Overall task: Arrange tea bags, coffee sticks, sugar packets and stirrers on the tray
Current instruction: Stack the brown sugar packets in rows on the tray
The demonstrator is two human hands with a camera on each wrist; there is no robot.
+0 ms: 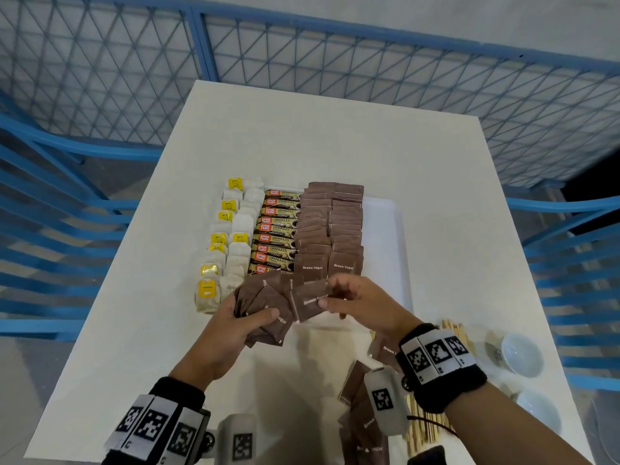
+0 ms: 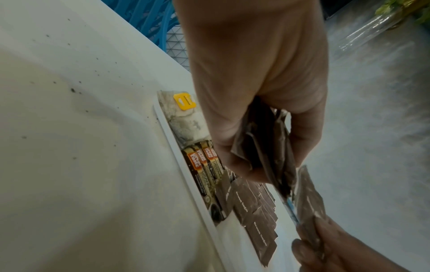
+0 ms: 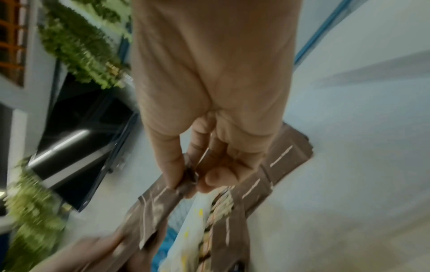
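Now pinching one sugar packet (image 1: 310, 302) w/ right hand (image 1: 360, 303), left hand (image 1: 235, 325) gripping fanned sugar stack (image 1: 265, 313); rows of brown sugar (image 1: 330, 229) lying just above in frame, nearer right hand.

The view from my head was evenly lit and fairly sharp, with soft shadows of my arms on the white table (image 1: 302, 156) near me — the blue fence (image 1: 369, 62) bowed at the edges. My left wrist view was dimmer and grainy, my left hand (image 2: 253, 92) pale and soft. The right wrist view was smeared with motion blur, the green leaves (image 3: 76, 42) streaked.
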